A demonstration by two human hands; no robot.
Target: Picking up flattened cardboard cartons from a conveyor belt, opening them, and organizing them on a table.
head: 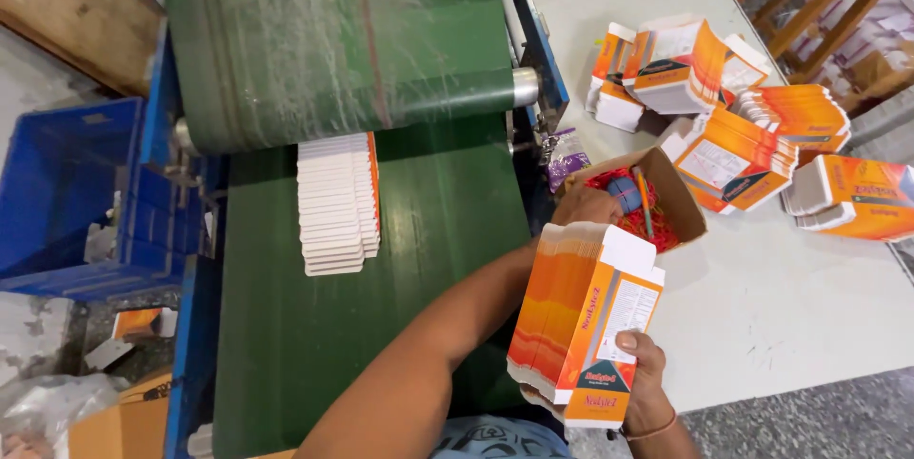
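Gripping a thick stack of flat orange cartons (pixel 581 316), both hands (pixel 643 378).

Landmark: small open carton (pixel 681 202) on white table (pixel 762 326).
- Inside carton: red bands, pen, blue lump fill floor; left hand (pixel 586 207) at near-left rim blocks that side.
- Just in front of carton: stack of flat orange cartons (pixel 581 316), held in right hand (pixel 643 378), closes near approach.
- Right of and behind carton: piles of orange cartons (pixel 752 107) crowd table.
- Front-right of carton: bare tabletop, open passage.
- Left of carton: green belt (pixel 447 230) open; row of flat cartons (pixel 338 202) farther left, roller (pixel 333 40) overhangs behind.
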